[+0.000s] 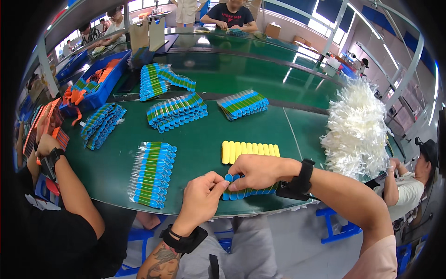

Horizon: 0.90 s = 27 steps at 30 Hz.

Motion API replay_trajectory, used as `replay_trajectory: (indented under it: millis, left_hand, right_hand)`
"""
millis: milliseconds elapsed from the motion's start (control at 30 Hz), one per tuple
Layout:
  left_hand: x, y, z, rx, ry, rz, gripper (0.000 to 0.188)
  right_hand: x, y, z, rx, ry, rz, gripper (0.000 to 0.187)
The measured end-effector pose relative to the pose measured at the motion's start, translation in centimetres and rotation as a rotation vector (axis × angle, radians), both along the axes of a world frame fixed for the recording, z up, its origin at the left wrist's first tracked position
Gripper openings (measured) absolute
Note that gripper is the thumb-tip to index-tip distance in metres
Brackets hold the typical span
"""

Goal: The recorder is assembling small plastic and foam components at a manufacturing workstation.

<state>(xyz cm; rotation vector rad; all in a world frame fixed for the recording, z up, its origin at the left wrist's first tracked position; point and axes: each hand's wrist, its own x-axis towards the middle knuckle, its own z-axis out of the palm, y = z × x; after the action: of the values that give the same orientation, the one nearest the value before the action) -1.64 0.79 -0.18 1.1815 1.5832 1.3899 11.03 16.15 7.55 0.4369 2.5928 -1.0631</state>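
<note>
In front of me, by the table's near edge, lies a row of blue-and-green round-ended sticks [251,191], partly hidden under my right hand. My right hand [257,171] reaches over it from the right, with thumb and index finger pinching the sticks near the row's left end. My left hand [202,197] meets it there, its thumb and forefinger closed on the leftmost stick. Just beyond is a row of yellow round-ended sticks [251,149]. To the left lies a stack of blue-and-green sticks in clear wrapping [152,174].
More wrapped stacks [177,111] lie farther back on the green table [195,153]. A blue bin [118,69] with orange pieces stands back left. A heap of clear-white plastic sleeves [355,128] is at right. Co-workers sit left [76,195], right [404,186] and across.
</note>
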Motion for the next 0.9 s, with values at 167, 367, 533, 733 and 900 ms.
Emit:
replay_trajectory:
  millis: [167,367,533,733,900]
  left_hand:
    - [0.0,0.1,-0.3,0.035,0.006,0.043,0.014]
    - [0.1,0.0,-0.2,0.028,0.035,0.038,0.015]
    - [0.0,-0.2,-0.2,0.056,0.124,0.026,0.015]
    - [0.0,-0.2,-0.1,0.017,0.145,0.044,0.014]
    - [0.0,-0.3,-0.6,0.072,0.153,0.055,0.013]
  right_hand:
    - [0.1,0.0,0.8,0.163,-0.154,-0.022,0.043]
    - [0.6,0.9,0.5,0.061,-0.198,-0.075,0.051]
    - [1.9,1.0,1.2,-0.045,-0.199,-0.072,0.043]
    - [3.5,1.7,1.3,0.047,-0.262,-0.116,0.046]
    - [4.1,2.2,1.2,0.11,-0.27,-0.152,0.056]
